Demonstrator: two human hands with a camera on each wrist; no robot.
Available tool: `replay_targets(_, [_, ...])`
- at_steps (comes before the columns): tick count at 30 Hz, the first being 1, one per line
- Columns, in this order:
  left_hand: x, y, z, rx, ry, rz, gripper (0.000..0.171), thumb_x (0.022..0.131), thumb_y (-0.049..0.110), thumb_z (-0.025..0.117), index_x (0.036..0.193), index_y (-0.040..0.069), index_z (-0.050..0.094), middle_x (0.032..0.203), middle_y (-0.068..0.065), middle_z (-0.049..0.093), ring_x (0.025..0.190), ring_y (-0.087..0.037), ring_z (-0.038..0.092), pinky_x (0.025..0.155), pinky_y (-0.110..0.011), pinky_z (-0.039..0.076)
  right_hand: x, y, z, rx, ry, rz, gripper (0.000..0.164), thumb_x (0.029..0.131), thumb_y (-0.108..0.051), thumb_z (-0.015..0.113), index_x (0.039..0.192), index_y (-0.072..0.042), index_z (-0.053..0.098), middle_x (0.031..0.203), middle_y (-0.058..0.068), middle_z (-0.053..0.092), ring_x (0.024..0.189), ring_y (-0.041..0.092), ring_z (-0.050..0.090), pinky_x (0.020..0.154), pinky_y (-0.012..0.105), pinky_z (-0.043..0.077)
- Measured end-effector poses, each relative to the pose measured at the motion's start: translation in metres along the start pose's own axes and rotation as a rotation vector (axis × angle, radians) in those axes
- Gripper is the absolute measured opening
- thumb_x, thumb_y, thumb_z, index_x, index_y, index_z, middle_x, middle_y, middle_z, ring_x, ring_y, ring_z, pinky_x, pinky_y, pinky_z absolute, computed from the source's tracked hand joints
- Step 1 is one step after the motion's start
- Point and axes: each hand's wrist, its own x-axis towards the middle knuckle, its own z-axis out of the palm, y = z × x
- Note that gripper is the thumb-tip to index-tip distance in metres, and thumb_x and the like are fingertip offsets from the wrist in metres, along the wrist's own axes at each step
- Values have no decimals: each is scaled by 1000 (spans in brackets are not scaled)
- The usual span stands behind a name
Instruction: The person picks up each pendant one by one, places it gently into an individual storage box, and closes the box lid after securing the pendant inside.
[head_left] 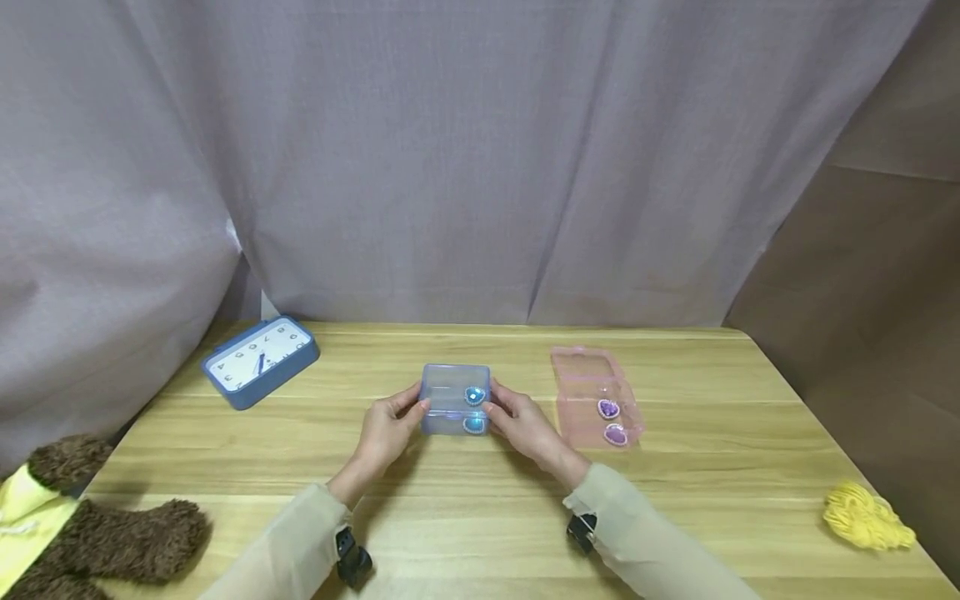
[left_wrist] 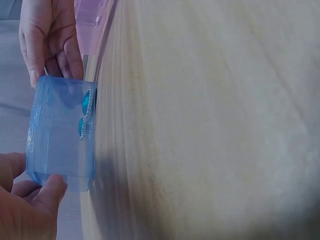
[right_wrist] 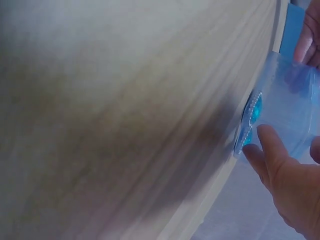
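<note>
A translucent blue plastic box (head_left: 447, 398) is held between both hands over the middle of the wooden table. Two teal gems with beaded silvery rims, an upper gem (head_left: 474, 395) and a lower gem (head_left: 474, 425), show at its right side. My left hand (head_left: 388, 427) pinches the left end, thumb at the near side and fingers behind. At the right end, my right hand (head_left: 525, 423) grips it with the thumb near the front corner. Seen from the right wrist, two fingertips (right_wrist: 266, 132) lie against the box beside the gems.
Right of the hands lies an open translucent pink box (head_left: 577, 421) with two purple gems (head_left: 608, 408). A blue clock (head_left: 262, 362) is at the back left. A brown plush toy (head_left: 142, 537) in yellow sits front left; yellow yarn (head_left: 866, 517) lies near the right edge.
</note>
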Motion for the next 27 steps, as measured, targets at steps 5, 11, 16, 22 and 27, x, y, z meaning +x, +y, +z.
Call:
replay_targets(5, [0, -2, 1, 2, 2, 2, 40, 90, 10, 61, 128, -2, 54, 127, -18, 56, 119, -31, 54, 98, -38, 45, -1, 0, 2, -20, 11, -13, 51, 98, -7, 47, 143, 6, 26, 146, 24, 31, 130, 35, 40, 100, 33, 42])
replay_targets(11, [-1, -3, 2, -2, 13, -3, 40, 90, 11, 63, 127, -2, 55, 124, -20, 58, 114, -32, 58, 93, -35, 50, -2, 1, 3, 29, 2, -14, 52, 98, -6, 46, 143, 6, 24, 146, 25, 30, 129, 36, 41, 100, 36, 43])
replay_targets(16, [2, 0, 2, -31, 14, -2, 40, 88, 9, 63, 126, -4, 55, 120, -23, 60, 105, -32, 63, 83, -28, 55, 1, 1, 3, 43, 19, -34, 52, 98, -4, 46, 143, 7, 24, 146, 25, 31, 130, 36, 40, 100, 38, 42])
replay_targets(22, [4, -1, -2, -54, 33, -54, 42, 89, 6, 62, 127, -7, 52, 123, -24, 58, 110, -33, 60, 87, -26, 53, 6, 3, 8, 106, -22, -29, 53, 98, -3, 44, 145, 7, 20, 147, 27, 29, 132, 37, 36, 102, 38, 41])
replay_targets(27, [5, -1, -6, -54, 25, -91, 45, 89, 7, 62, 129, -9, 49, 130, -25, 53, 118, -34, 55, 95, -32, 48, 4, -1, 7, 86, -20, -22, 52, 99, -5, 43, 144, 9, 21, 144, 29, 34, 131, 39, 38, 104, 41, 39])
